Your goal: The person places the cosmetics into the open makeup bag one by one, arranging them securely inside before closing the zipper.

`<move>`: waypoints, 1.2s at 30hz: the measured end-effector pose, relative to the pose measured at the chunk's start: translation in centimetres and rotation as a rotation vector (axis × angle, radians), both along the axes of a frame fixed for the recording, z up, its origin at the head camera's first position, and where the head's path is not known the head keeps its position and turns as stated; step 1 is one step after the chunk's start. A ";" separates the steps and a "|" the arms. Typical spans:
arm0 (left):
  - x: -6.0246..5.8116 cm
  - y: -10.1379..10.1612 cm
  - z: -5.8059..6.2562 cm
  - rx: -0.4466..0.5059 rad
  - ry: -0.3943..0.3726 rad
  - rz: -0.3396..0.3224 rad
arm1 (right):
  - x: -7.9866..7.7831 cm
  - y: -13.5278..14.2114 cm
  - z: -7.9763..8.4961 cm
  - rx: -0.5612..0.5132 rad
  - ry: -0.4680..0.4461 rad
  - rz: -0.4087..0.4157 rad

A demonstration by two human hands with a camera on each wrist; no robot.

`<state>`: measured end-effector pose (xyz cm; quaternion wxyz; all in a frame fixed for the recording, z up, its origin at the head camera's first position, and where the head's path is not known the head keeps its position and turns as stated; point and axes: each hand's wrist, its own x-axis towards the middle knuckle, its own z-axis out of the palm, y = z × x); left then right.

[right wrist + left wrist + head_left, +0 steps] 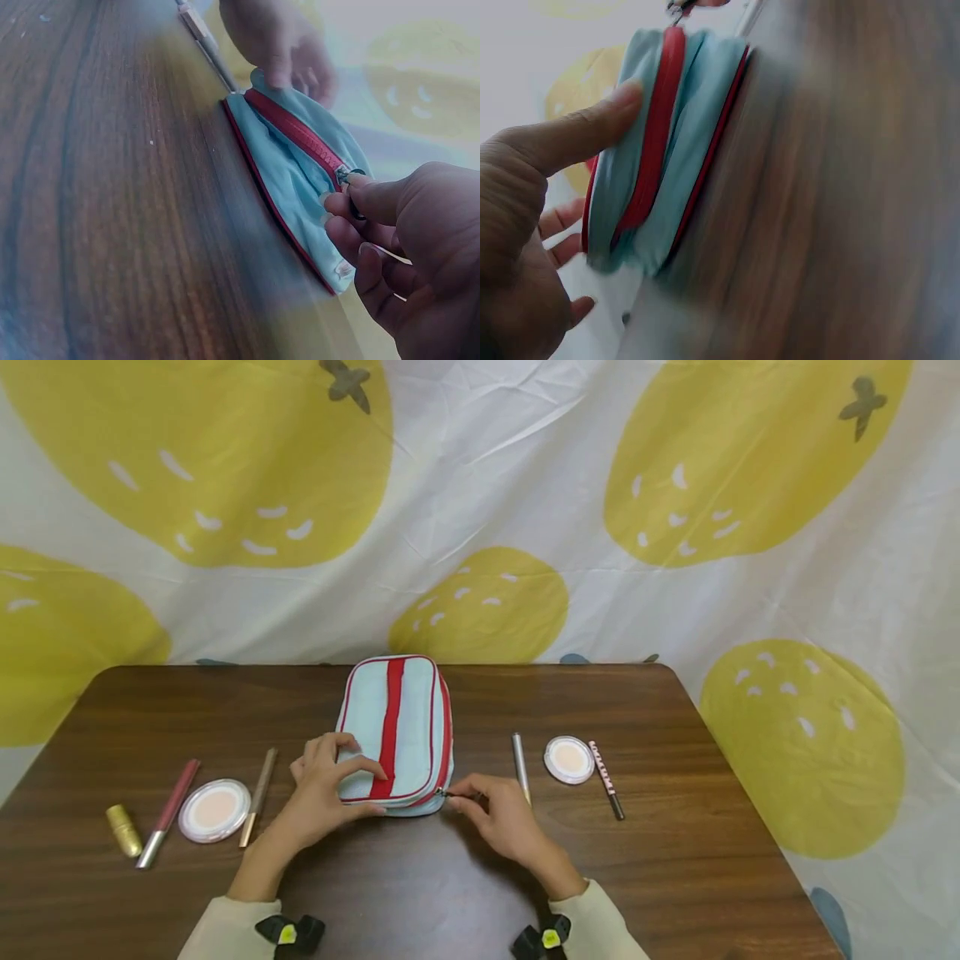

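Pale-blue pouch (369, 706) w/ red trim on desk (450, 893), zip pull (442, 792) pinched

Far L: gold tube (123, 831), pinkish-red tube (168, 812) w/ silver end, round compact (214, 811), slim gold-brown tube (259, 795). Next, L hand (318, 789): fingers part-bent over pouch top, index on the stripe, thumb on front side, so front L corner is held btwn them; other fingers loosely bent. Pouch lies flat mid-desk, nr back edge: boxy, rounded corners, pale-blue fabric, red piping, wide red stripe (392, 718) front-to-back across top. Red zip (296, 133) runs along the side; fabric below it looks creased. Slider sits at front R corner. R hand (506, 814): thumb + index closed on the dark pull, other fingers curled. Then silver tube (518, 756), smaller compact (568, 760), patterned pencil (606, 779) w/ dark end, just beside compact.
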<state>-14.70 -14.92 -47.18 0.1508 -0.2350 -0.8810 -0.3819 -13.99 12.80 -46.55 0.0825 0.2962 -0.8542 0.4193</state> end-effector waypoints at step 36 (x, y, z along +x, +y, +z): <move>1.0 1.4 -0.6 0.525 -0.055 0.157 | 0.6 -1.2 -0.6 0.011 -0.014 0.002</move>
